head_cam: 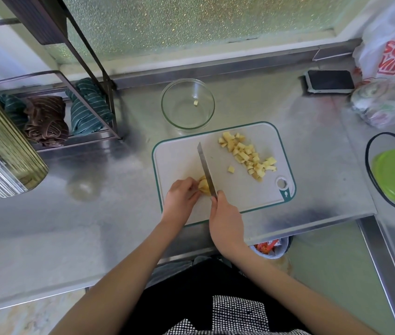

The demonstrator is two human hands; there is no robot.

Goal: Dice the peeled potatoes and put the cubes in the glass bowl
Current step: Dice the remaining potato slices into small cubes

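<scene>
Right hand (pixel 225 217) curled round knife (pixel 206 169) handle, blade down against potato piece (pixel 203 187) on cutting board (pixel 259 189). Left hand (pixel 180 195) fingertips pinching same piece. Potato cubes (pixel 247 153) heaped on board's far right; single cube (pixel 195 103) in glass bowl (pixel 188 103) just beyond board.

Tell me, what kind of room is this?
Most likely a kitchen. A steel counter holds a cutting board with potato cubes, the right hand holds a knife, and a glass bowl waits nearby.
</scene>
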